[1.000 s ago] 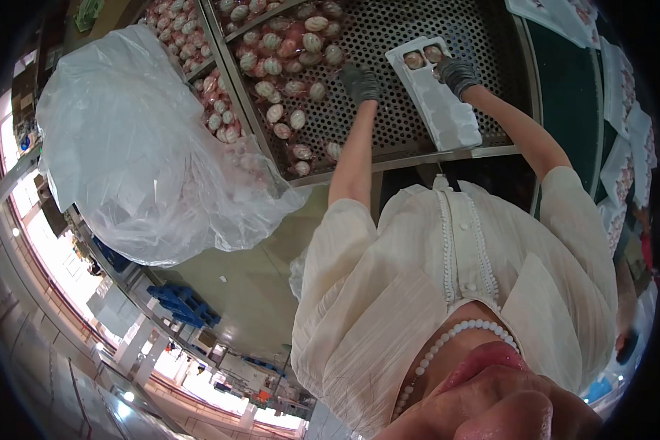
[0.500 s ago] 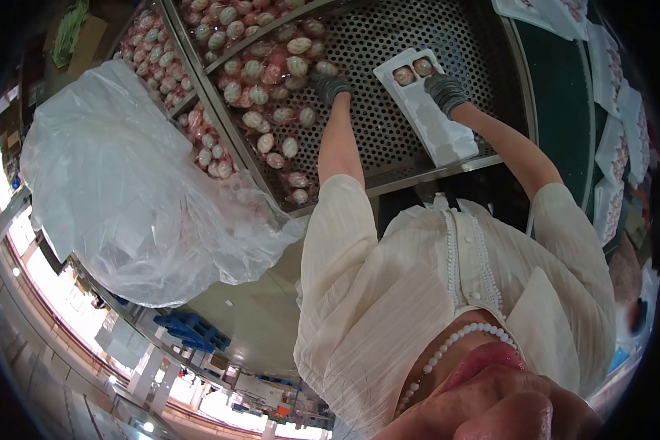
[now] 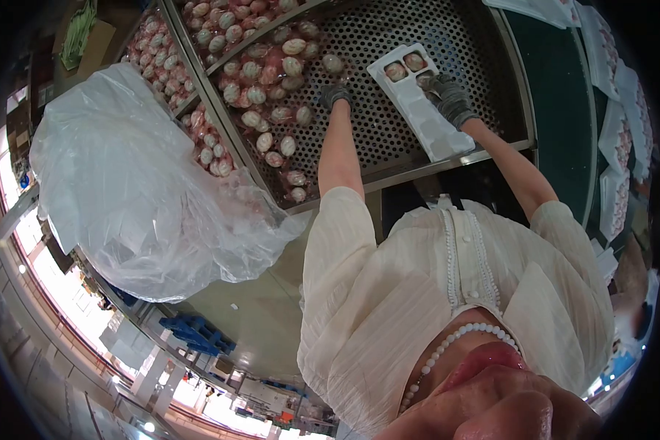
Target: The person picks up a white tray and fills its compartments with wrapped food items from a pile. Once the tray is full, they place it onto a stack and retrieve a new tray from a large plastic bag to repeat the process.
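My left hand (image 3: 336, 95), in a dark grey glove, is over the perforated metal tray (image 3: 378, 110), just below a wrapped, egg-shaped item (image 3: 333, 64). Its fingertips are too small to make out, so any grip is unclear. In my gloved right hand (image 3: 451, 100), the fingers close round a brownish round item (image 3: 425, 79) at a compartment of the white foam box (image 3: 425, 121). Two similar round items, one at the left (image 3: 396, 71) and one at the right (image 3: 415, 61), sit in the box's far end. Its near part is pale and uneven.
Many red-and-white wrapped items (image 3: 253, 71) fill the tray's left side and the metal compartments beyond. Clear plastic sheeting (image 3: 147, 191) bulges at the left. White packs (image 3: 614, 136) line the right side, beside a dark green surface (image 3: 557, 95). Blue pallets (image 3: 196, 334) lie on the floor.
My left hand has drawn slightly back, and a wrapped item now shows beyond it, apart from the pile. My right hand has shifted at the box, where a third round item is now visible.
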A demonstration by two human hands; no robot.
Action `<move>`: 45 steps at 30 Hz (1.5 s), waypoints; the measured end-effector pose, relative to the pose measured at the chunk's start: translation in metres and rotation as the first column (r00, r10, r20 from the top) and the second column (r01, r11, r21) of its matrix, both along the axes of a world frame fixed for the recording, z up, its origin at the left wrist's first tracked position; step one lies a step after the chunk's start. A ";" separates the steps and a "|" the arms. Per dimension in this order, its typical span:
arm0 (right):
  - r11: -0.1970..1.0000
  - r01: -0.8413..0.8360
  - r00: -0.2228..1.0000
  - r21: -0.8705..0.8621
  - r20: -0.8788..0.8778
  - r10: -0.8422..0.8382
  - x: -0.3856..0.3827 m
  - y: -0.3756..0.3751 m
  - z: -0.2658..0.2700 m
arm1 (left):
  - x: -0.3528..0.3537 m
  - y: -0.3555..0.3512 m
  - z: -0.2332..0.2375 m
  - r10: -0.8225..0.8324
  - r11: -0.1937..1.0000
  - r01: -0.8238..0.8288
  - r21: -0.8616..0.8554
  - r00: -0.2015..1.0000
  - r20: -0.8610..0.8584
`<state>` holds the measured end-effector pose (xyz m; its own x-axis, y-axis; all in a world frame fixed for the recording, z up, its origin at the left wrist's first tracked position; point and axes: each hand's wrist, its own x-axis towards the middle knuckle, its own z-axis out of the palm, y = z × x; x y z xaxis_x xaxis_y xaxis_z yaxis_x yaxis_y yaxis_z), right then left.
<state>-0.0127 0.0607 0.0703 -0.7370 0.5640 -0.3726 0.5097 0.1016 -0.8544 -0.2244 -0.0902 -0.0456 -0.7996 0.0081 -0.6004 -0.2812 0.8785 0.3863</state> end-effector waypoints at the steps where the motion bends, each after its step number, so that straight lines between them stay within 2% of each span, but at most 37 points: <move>1: 0.927 -0.102 0.993 0.361 -0.020 0.117 0.008 0.000 -0.002 | -0.001 0.000 -0.023 0.005 1.000 -0.003 0.023 0.998 -0.067; 2: 0.721 -0.177 0.972 0.670 0.006 0.233 0.016 0.000 -0.003 | 0.000 -0.002 -0.038 0.042 0.996 -0.031 0.083 0.990 -0.131; 4: 0.750 -0.151 0.980 0.644 -0.001 0.198 0.027 0.001 -0.006 | 0.006 -0.009 -0.059 0.161 0.961 -0.100 0.256 0.960 -0.228; 5: 0.789 -0.134 0.988 0.600 0.022 0.152 0.032 0.003 -0.009 | 0.010 -0.013 -0.068 0.282 0.898 -0.168 0.406 0.929 -0.240; 6: 0.825 -0.112 0.993 0.554 0.045 0.105 0.036 0.005 -0.012 | 0.014 -0.017 -0.082 0.424 0.775 -0.232 0.588 0.881 -0.211; 7: 0.827 -0.103 0.995 0.552 0.042 0.096 0.036 0.006 -0.009 | 0.017 -0.020 -0.101 0.568 0.578 -0.281 0.766 0.813 -0.130; 8: 0.948 -0.013 1.000 0.318 0.012 0.010 0.034 0.006 -0.005 | 0.021 -0.029 -0.112 0.641 0.410 -0.287 0.865 0.766 -0.049; 9: 0.995 0.080 0.997 0.059 0.003 -0.080 0.031 0.006 -0.001 | 0.027 -0.029 -0.080 0.636 0.414 -0.281 0.866 0.770 -0.054; 10: 0.995 0.085 0.996 0.058 -0.003 -0.085 0.026 0.005 0.004 | 0.038 -0.029 -0.013 0.439 0.410 -0.198 0.890 0.899 -0.003; 11: 0.992 0.118 0.990 -0.048 -0.070 -0.121 0.019 0.005 0.009 | 0.045 -0.027 0.031 0.215 0.386 -0.119 0.915 0.976 0.036; 12: 0.978 0.138 0.979 -0.156 -0.129 -0.158 0.015 0.004 0.012 | 0.051 -0.025 0.038 0.215 0.386 -0.116 0.915 0.976 0.033; 13: 0.978 0.135 0.979 -0.159 -0.132 -0.157 0.012 0.003 0.007 | 0.061 -0.024 0.042 0.235 0.349 -0.149 0.925 0.970 0.068; 14: 0.992 0.096 0.990 -0.087 -0.097 -0.104 0.003 0.004 0.001 | 0.068 -0.021 0.046 0.254 0.308 -0.178 0.935 0.962 0.100; 15: 0.998 0.055 0.997 -0.013 -0.060 -0.056 -0.003 0.004 -0.005 | 0.078 -0.010 0.094 0.067 0.702 0.133 0.699 0.965 -0.252; 16: 0.999 0.054 0.996 -0.009 -0.065 -0.054 -0.007 0.003 -0.005 | 0.077 -0.005 0.088 0.069 0.700 0.136 0.702 0.964 -0.256; 18: 0.998 0.051 0.998 0.024 0.039 -0.052 -0.010 0.003 -0.007 | 0.072 0.007 0.060 0.129 0.712 -0.124 0.691 0.991 0.046; 19: 0.999 0.045 0.998 0.028 0.041 -0.046 -0.009 0.002 -0.006 | 0.072 0.008 0.048 0.135 0.708 -0.130 0.694 0.990 0.048; 20: 0.997 0.072 0.997 0.005 -0.003 -0.072 -0.006 0.000 -0.006 | 0.070 0.008 0.036 -0.087 0.871 0.196 0.451 0.964 -0.251; 21: 0.995 0.098 0.994 -0.021 -0.044 -0.098 -0.001 -0.002 -0.005 | 0.069 0.010 0.028 -0.365 0.889 0.448 0.094 0.817 -0.446; 22: 0.996 0.092 0.995 -0.019 -0.039 -0.092 0.006 -0.003 -0.005 | 0.062 0.017 0.032 -0.360 0.891 0.443 0.097 0.822 -0.442; 24: 0.998 0.044 0.999 -0.038 0.003 -0.044 0.021 -0.004 -0.006 | 0.039 0.033 0.045 -0.342 0.899 0.402 0.171 0.891 -0.298; 25: 0.998 0.043 0.999 -0.040 0.004 -0.043 0.025 -0.006 -0.006 | 0.029 0.038 0.041 -0.342 0.900 0.402 0.170 0.892 -0.297; 27: 0.998 -0.013 0.996 0.064 0.091 0.007 0.028 -0.008 -0.007 | 0.006 0.052 0.031 -0.560 0.779 0.627 -0.026 0.676 -0.480; 28: 0.998 -0.006 0.996 0.064 0.089 0.000 0.028 -0.009 -0.012 | -0.004 0.061 0.028 -0.565 0.775 0.632 -0.028 0.671 -0.481; 30: 0.965 -0.016 0.998 0.260 0.063 0.000 0.026 -0.012 -0.017 | -0.022 0.080 0.023 -0.665 0.723 0.674 -0.150 0.621 -0.415; 31: 0.991 0.029 0.997 0.132 0.067 -0.038 0.026 -0.011 -0.017 | -0.030 0.090 0.020 -0.668 0.734 0.666 -0.132 0.676 -0.310; 32: 0.990 0.043 0.996 0.132 0.071 -0.053 0.023 -0.010 -0.017 | -0.033 0.096 0.018 -0.679 0.724 0.677 -0.130 0.667 -0.308; 34: 0.970 -0.017 0.996 0.242 0.095 -0.006 0.023 -0.010 -0.026 | -0.036 0.104 0.007 -0.807 0.581 0.773 -0.253 0.508 -0.302; 35: 0.979 -0.005 0.996 0.204 0.092 -0.014 0.024 -0.010 -0.029 | -0.037 0.104 -0.012 -0.822 0.565 0.760 -0.321 0.484 -0.301; 36: 0.979 0.009 0.995 0.206 0.094 -0.029 0.024 -0.009 -0.032 | -0.035 0.111 0.002 -0.828 0.555 0.769 -0.318 0.473 -0.301; 38: 0.997 0.074 0.997 0.012 0.037 -0.075 0.025 -0.007 -0.037 | -0.028 0.119 0.042 -0.732 0.660 0.661 -0.358 0.673 -0.106; 39: 0.994 0.075 0.993 0.074 0.082 -0.081 0.028 -0.006 -0.044 | -0.031 0.122 0.036 -0.751 0.630 0.614 -0.476 0.638 -0.171; 40: 0.994 0.082 0.992 0.073 0.086 -0.088 0.031 -0.003 -0.050 | -0.036 0.124 0.032 -0.756 0.625 0.620 -0.474 0.633 -0.167; 42: 0.982 0.078 0.996 0.175 0.035 -0.085 0.034 0.000 -0.055 | -0.048 0.123 0.027 -0.690 0.722 0.579 -0.379 0.647 -0.325; 43: 0.982 0.081 0.995 0.170 0.038 -0.089 0.033 0.002 -0.055 | -0.052 0.118 0.022 -0.659 0.737 0.620 -0.270 0.569 -0.492; 44: 0.989 0.106 0.994 0.099 0.020 -0.109 0.031 0.002 -0.055 | -0.053 0.116 0.023 -0.665 0.732 0.624 -0.274 0.567 -0.486; 45: 0.991 0.129 0.992 0.028 0.001 -0.129 0.030 0.001 -0.057 | -0.053 0.115 0.031 -0.591 0.788 0.582 -0.201 0.622 -0.514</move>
